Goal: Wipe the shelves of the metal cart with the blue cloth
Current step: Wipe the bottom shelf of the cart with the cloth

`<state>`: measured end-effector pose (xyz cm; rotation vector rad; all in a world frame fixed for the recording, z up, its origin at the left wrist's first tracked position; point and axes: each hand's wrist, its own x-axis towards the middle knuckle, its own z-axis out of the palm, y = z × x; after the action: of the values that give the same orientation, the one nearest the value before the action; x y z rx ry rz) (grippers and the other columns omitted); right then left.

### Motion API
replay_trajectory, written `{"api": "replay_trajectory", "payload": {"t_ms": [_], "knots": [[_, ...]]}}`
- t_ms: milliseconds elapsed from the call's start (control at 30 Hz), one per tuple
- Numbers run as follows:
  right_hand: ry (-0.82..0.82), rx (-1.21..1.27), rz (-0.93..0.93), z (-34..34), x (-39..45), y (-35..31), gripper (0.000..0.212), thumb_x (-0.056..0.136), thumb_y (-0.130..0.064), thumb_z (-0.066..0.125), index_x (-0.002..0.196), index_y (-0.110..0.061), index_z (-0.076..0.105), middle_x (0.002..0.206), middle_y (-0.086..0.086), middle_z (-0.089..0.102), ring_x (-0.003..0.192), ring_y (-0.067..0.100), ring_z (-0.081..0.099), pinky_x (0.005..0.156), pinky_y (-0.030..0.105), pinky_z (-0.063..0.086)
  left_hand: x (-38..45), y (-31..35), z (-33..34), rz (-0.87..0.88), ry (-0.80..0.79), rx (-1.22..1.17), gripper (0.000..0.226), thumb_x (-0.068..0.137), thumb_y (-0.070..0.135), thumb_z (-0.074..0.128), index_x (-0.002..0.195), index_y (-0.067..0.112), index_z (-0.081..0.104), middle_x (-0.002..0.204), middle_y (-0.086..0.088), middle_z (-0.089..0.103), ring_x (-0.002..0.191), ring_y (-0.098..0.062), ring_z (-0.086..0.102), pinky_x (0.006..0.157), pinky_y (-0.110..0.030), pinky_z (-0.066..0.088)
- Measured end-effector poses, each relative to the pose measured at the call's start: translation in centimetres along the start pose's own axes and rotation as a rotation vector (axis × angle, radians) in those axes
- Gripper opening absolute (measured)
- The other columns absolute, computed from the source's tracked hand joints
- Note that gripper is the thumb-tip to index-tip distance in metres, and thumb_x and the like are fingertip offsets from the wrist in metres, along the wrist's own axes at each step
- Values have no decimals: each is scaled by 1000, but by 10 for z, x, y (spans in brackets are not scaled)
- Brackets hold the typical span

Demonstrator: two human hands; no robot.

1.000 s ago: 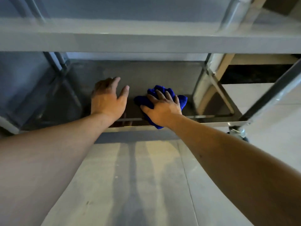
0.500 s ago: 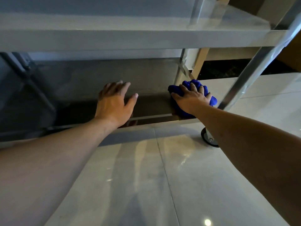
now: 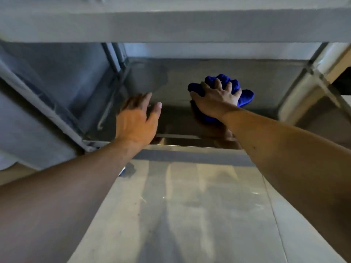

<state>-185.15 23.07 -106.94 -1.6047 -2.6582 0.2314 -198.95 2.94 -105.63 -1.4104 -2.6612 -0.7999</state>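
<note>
left hand (image 3: 135, 122): we rest it flat, fingers straight, on the lower shelf (image 3: 171, 80) | right hand (image 3: 216, 98): our spread fingers press the bunched blue cloth (image 3: 245, 95) onto the shelf, right of centre

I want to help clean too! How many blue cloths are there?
1. The blue cloth is bunched under the right hand on the bottom shelf of the cart. The left hand has none. More could be out of view.

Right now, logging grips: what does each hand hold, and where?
Right hand grips the bunched blue cloth from above; left hand holds nothing.
</note>
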Motion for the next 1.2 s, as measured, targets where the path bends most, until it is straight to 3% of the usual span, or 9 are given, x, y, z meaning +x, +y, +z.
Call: {"api": "replay_trajectory", "payload": {"t_ms": [167, 300, 400, 500, 600, 767, 900, 1200], "knots": [[-11, -22, -193, 20, -5, -118, 72, 91, -79, 16, 156, -47, 19, 169, 4, 12, 151, 45, 5, 112, 72, 0, 9, -46, -17, -85, 65, -89, 68, 92, 67, 26, 148, 30, 38, 136, -15, 53, 124, -34, 50, 100, -53, 45], [-71, -67, -310, 23, -12, -189, 69, 99, -56, 44, 159, -42, 13, 169, 7, 2, 152, 45, 0, 115, 72, 2, 18, -54, -17, -92, 189, -190, 63, 95, 60, 34, 146, 24, 44, 144, -14, 49, 134, -30, 41, 109, -51, 36], [-81, -75, -324, 12, -12, -198, 65, 103, -41, 48, 160, -36, 17, 169, 4, 5, 152, 39, 4, 118, 66, 7, 34, -40, -15, -150, 240, -256, 66, 94, 59, 32, 145, 19, 46, 147, -11, 48, 136, -27, 40, 112, -45, 32], [-62, 17, -400, 0, -7, -173, 59, 104, -37, 45, 158, -30, 24, 165, 2, 20, 152, 32, 11, 121, 59, 6, 50, -10, -4, -181, 212, -228, 70, 92, 59, 23, 145, 18, 44, 148, -11, 47, 135, -29, 42, 114, -44, 28], [-5, 64, -370, -2, 1, -130, 53, 104, -34, 43, 155, -29, 30, 161, 3, 29, 150, 29, 16, 120, 57, 7, 54, 22, 16, -46, 165, -246, 64, 95, 51, 27, 143, 13, 47, 147, -13, 47, 136, -31, 40, 115, -44, 26], [-7, 19, -217, -4, 33, -55, 60, 98, -56, 44, 154, -45, 26, 168, -1, 16, 152, 33, 9, 119, 63, 5, 54, 63, 47, 62, 104, -173, 63, 95, 54, 30, 143, 17, 47, 143, -10, 52, 133, -29, 43, 113, -46, 30], [21, 34, -101, -9, 47, 24, 66, 94, -73, 28, 154, -48, 26, 167, 0, 18, 153, 35, 9, 117, 64, 1, 52, 100, 70, 101, 77, -172, 63, 97, 57, 31, 143, 18, 47, 141, -9, 54, 132, -28, 45, 113, -47, 31], [67, 18, 186, -36, 37, 194, 65, 93, -76, 26, 151, -47, 31, 165, 0, 26, 151, 36, 16, 117, 65, 6, 49, 197, 121, 221, -44, -302, 66, 94, 57, 34, 141, 13, 50, 136, -10, 58, 127, -23, 51, 109, -47, 37]]}}
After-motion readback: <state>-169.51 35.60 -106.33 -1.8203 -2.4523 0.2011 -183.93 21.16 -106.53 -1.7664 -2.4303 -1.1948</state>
